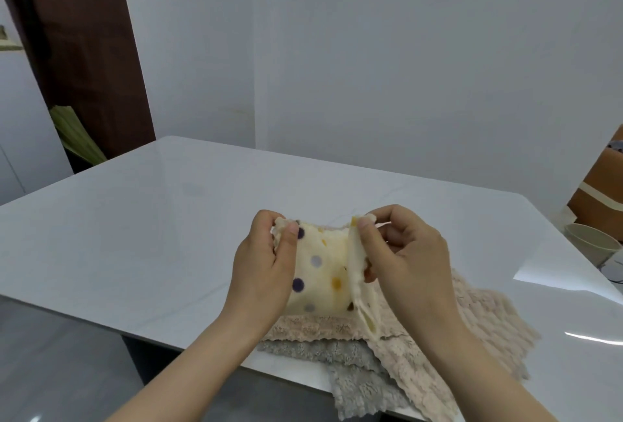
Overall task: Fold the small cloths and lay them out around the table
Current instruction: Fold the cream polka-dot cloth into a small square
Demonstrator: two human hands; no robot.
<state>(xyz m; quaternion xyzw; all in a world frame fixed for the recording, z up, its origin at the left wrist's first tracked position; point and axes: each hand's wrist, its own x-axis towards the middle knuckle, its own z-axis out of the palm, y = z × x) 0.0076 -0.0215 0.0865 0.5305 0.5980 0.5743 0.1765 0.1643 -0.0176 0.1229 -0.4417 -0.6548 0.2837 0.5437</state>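
A: What do our hands hold?
B: Our left hand (pixel 266 263) and right hand (pixel 411 263) each pinch a top corner of the cream spotted cloth (pixel 323 270), held up over the table (pixel 168 219).
A: And beneath it?
B: We see a beige cloth (pixel 472 320) lying over a grey cloth (pixel 354 384) at the near table edge

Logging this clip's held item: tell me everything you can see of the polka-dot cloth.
The polka-dot cloth is small, cream and fleecy-looking, with purple, grey and yellow dots. It is held upright above the near side of the table, and a loose flap hangs down its right side. The left hand pinches its top left corner and the right hand its top right. Its lower edge reaches the beige cloth beneath.
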